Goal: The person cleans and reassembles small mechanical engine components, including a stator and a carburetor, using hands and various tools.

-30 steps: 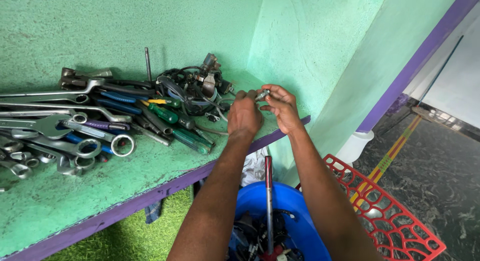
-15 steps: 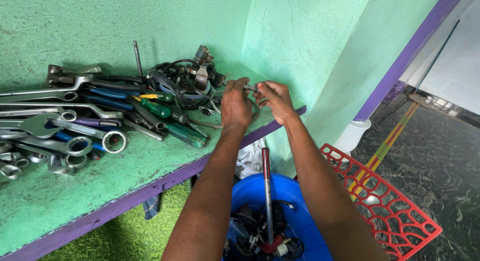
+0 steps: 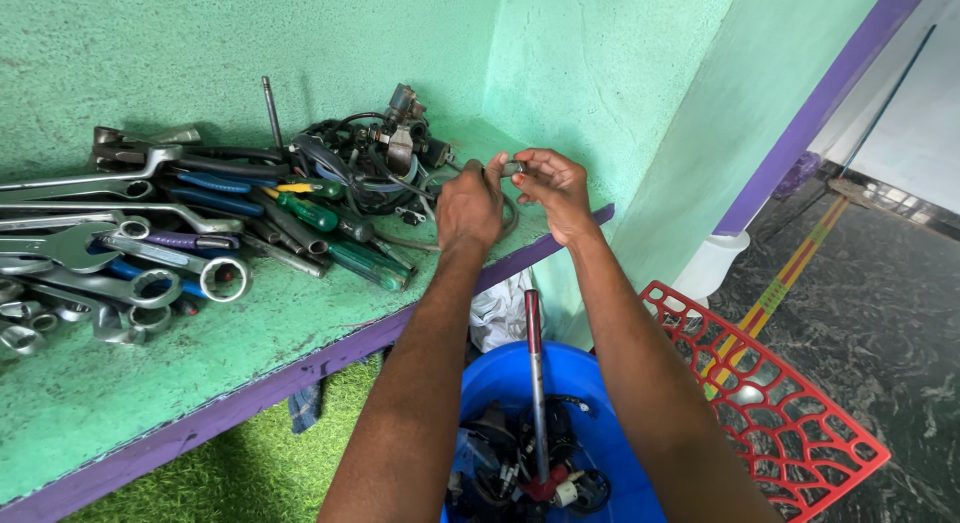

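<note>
My left hand (image 3: 468,205) and my right hand (image 3: 552,188) meet above the right end of a green shelf (image 3: 150,383). Both pinch a small grey metal part (image 3: 512,168) between their fingertips. A thin cable (image 3: 505,223) curves under the hands toward a tangle of dark wires and a small metal device (image 3: 385,148) lying just left of my left hand.
A pile of spanners (image 3: 110,263) and green and blue screwdrivers (image 3: 330,228) covers the shelf's left side. Below stands a blue tub (image 3: 540,423) holding parts and a long rod (image 3: 535,373). A red plastic crate (image 3: 770,403) lies on the floor at right.
Both hands stay together on the small part, and they have shifted slightly up and right in view as the head moved.
</note>
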